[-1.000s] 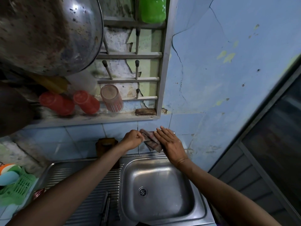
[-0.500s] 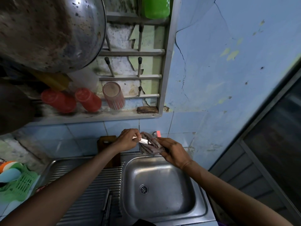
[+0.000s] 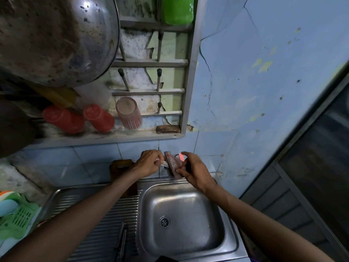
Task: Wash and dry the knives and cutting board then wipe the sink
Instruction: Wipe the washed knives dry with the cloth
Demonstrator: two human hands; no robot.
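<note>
Above the back rim of the dull steel sink (image 3: 186,220), the left hand (image 3: 149,163) curls tight round a knife (image 3: 164,164) (only a pale sliver shows), while the right hand (image 3: 194,172) pinches a limp, ribbed cloth (image 3: 172,165) wrapped over it. A brown wooden cutting board (image 3: 120,167) leans against the tiles.

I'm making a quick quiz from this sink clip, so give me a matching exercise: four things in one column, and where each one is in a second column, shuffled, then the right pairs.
Things:
1. cloth
2. knife
3. cutting board
4. brush

Places:
A. lying on the wall rack's bottom shelf
B. standing against the tiles behind the left arm
C. held in the right hand, above the sink's back rim
D. gripped in the left hand, blade towards the right hand

Pairs: 1-C, 2-D, 3-B, 4-A
</note>
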